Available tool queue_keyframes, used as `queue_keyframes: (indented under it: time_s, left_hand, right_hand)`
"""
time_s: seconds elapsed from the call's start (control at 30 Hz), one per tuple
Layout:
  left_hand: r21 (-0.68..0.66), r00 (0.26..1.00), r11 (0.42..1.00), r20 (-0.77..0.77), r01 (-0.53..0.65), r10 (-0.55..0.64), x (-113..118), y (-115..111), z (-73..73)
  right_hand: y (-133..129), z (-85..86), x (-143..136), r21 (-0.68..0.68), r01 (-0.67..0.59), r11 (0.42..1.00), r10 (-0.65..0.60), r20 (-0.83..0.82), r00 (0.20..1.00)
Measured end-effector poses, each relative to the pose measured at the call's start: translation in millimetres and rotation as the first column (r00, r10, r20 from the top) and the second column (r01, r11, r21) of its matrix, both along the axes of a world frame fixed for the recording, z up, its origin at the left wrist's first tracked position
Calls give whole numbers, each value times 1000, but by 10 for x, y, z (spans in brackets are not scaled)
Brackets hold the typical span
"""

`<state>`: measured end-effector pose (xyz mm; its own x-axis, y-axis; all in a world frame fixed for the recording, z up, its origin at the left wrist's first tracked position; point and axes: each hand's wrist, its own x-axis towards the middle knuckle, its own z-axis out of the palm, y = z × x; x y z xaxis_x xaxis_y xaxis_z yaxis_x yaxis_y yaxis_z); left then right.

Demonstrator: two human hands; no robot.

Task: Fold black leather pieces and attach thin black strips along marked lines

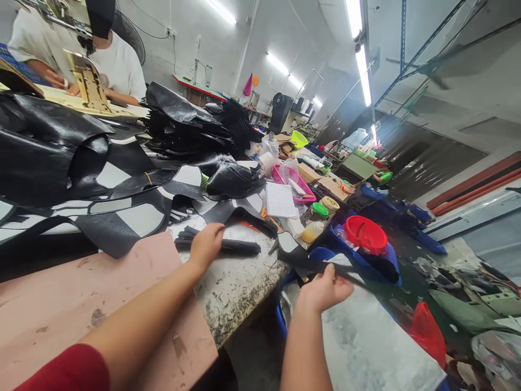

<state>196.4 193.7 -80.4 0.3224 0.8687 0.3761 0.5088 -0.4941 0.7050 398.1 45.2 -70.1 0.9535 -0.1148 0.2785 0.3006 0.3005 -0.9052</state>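
Observation:
My left hand [207,245] is closed over a bundle of thin black strips [240,247] lying on the worn white tabletop [232,288]. Off the table's right edge, my right hand [328,288] pinches a dark leather piece [301,259], which stretches back toward the table edge and is partly blurred. Behind my left hand lie black leather pieces with white patches [142,219]. A pink sheet [134,304] covers the near left of the table, under my left forearm.
Stacked black leather [183,127] rises at the back left, near a person [122,65] at a sewing machine [87,81]. A notebook [280,200], pink basket [307,190] and jars [319,210] stand behind. Blue tubs, one with a red basin [366,233], are at the right.

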Motion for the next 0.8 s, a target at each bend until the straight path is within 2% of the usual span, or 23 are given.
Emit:
queue_keyframes:
  time_s: [0.07, 0.1, 0.17, 0.23, 0.33, 0.43, 0.5, 0.57, 0.63, 0.73, 0.77, 0.8]
  left_hand:
    - [-114, 985, 986, 108, -122, 135, -112, 86, 10]
    - [-168, 972, 974, 151, -154, 179, -163, 112, 16]
    - [-255, 946, 952, 230, -168, 228, -248, 117, 26]
    - [-315, 920, 938, 307, -143, 243, -309, 68, 28]
    - [-363, 876, 928, 415, -89, 246, -370, -55, 11]
    - [-381, 823, 923, 503, -62, 263, -422, -146, -2]
    - [-380, 768, 919, 557, -103, 317, -482, -147, 40]
    - [-369, 683, 906, 608, -208, 405, -599, -95, 170]
    - [-350, 588, 874, 646, -338, 486, -808, -25, 396]
    - [-281, 506, 816, 669, -506, 544, -1313, -24, 796]
    - [-216, 510, 794, 665, -568, 546, -1522, -84, 900]
    - [-58, 574, 755, 613, -653, 543, -1739, -181, 974]
  right_hand:
    - [-18, 53, -19, -109, 48, 993, -31, 151, 988]
    - [26, 58, -59, -182, 51, 982, -7, 237, 971]
    - [210, 36, -185, -346, 25, 938, 123, 397, 910]
    - [472, -12, -349, -532, -18, 846, 339, 512, 789]
    - [847, -125, -627, -755, -81, 650, 661, 510, 551]
    - [1046, -283, -874, -862, -104, 495, 816, 420, 398]
    - [1074, -382, -970, -903, -79, 422, 852, 365, 375]
    - [1059, -442, -1005, -924, -54, 379, 859, 329, 392]
    - [1032, -451, -1004, -935, -38, 353, 859, 308, 408]
    - [1004, -403, -1005, -935, -23, 353, 846, 308, 435]
    - [997, -384, -1014, -933, -21, 358, 841, 313, 442]
    - [989, -369, -1026, -931, -24, 363, 840, 316, 442]
